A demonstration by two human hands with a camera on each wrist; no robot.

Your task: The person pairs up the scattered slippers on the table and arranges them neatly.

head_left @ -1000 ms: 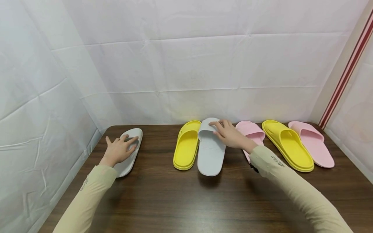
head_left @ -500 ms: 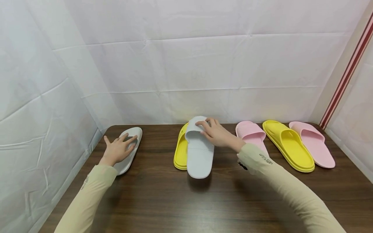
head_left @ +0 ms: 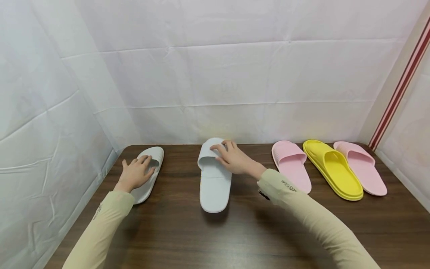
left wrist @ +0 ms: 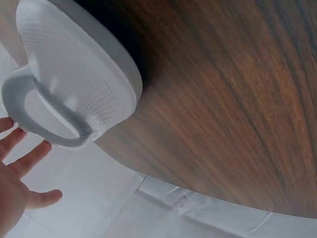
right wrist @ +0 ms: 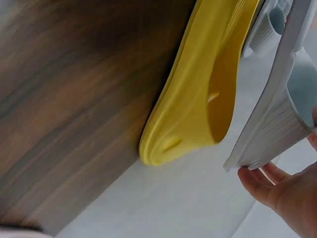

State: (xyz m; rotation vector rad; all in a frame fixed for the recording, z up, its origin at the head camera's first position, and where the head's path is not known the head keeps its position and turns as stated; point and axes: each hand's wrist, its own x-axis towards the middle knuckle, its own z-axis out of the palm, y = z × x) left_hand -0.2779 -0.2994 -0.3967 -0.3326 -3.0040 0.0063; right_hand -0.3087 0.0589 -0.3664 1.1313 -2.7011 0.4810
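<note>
My right hand (head_left: 236, 158) holds a light grey slipper (head_left: 215, 190) by its strap, raised off the table with a shadow below its heel. In the right wrist view, a yellow slipper (right wrist: 193, 104) lies on the table just below this held one; in the head view the grey slipper hides it. My left hand (head_left: 135, 175), fingers spread, is at the strap of a second grey slipper (head_left: 147, 189) on the left of the table. Its fingertips (left wrist: 43, 147) touch the strap's edge in the left wrist view.
On the right side of the brown wooden table (head_left: 181, 235) lie a pink slipper (head_left: 295, 173), another yellow slipper (head_left: 339, 175) and another pink slipper (head_left: 367, 173) in a row. White cloth (head_left: 221, 74) hangs behind the table's back edge.
My right hand has carried the grey slipper leftward, from beside the yellow slipper to over it, hiding it in the head view. My left hand has barely moved.
</note>
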